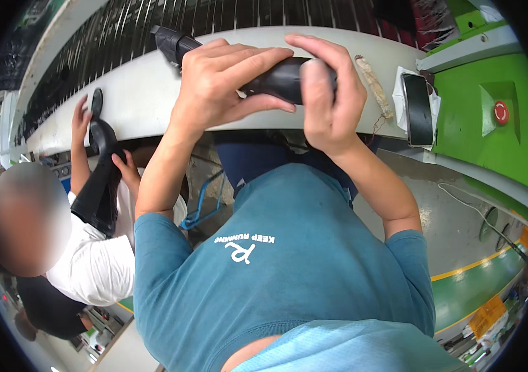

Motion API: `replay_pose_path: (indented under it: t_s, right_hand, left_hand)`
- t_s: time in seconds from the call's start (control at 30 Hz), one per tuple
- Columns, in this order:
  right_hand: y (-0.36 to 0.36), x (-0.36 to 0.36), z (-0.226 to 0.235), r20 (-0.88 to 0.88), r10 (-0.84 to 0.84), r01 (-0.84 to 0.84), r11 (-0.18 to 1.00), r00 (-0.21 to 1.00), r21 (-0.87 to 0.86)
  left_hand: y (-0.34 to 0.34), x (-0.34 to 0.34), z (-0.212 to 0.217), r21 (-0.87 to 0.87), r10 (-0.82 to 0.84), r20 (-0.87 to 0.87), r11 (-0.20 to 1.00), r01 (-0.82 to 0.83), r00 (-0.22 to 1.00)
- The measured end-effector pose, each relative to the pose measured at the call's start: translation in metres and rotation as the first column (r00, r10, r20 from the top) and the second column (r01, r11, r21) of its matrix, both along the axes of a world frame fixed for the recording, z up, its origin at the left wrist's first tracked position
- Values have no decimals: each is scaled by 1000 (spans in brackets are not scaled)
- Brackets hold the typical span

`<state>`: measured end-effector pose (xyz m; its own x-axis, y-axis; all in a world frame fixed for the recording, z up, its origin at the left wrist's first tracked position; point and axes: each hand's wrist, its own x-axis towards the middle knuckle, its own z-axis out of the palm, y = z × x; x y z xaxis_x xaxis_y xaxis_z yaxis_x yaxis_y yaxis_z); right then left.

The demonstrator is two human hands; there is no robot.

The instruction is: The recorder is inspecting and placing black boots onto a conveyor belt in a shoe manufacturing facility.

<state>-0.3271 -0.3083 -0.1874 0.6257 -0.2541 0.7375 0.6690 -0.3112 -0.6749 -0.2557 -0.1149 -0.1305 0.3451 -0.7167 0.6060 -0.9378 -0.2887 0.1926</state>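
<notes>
A glossy black boot [276,79] is held level above the edge of a white worktop, between my two hands. My left hand [211,80] wraps its middle, fingers over the top and thumb below. Around its rounded right end closes my right hand [340,96], the thumb laid across the near side and slightly blurred. Past my left wrist, a darker strap-like part [174,46] sticks out to the upper left; whether it belongs to the same boot is hidden by the hand.
The white worktop [134,105] borders a row of metal rods. To the right lie a pale frayed roll [374,87] and a phone [418,110] on white paper, beside a green machine [462,124] with a red button [501,113]. At left, a person in white [100,266] handles another black boot [100,186].
</notes>
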Motion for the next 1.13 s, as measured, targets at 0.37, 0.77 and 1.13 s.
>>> replay_pose_path:
  t_s: [0.37,0.77,1.13]
  right_hand:
    - [-67,-7,-23,-340,72,-326,521,938,-789]
    - [-66,25,-18,-385,225,-443,550,895,-708]
    - [-36,-31,-48,-169,123,-209,520,978,-828]
  left_hand:
    - [51,-71,-143,-151,225,-411,939,-310,884]
    - [19,-87,-154,-402,181,-478,825,-397,860]
    - [10,-72,-168,-640,149,-59,753,-152,987]
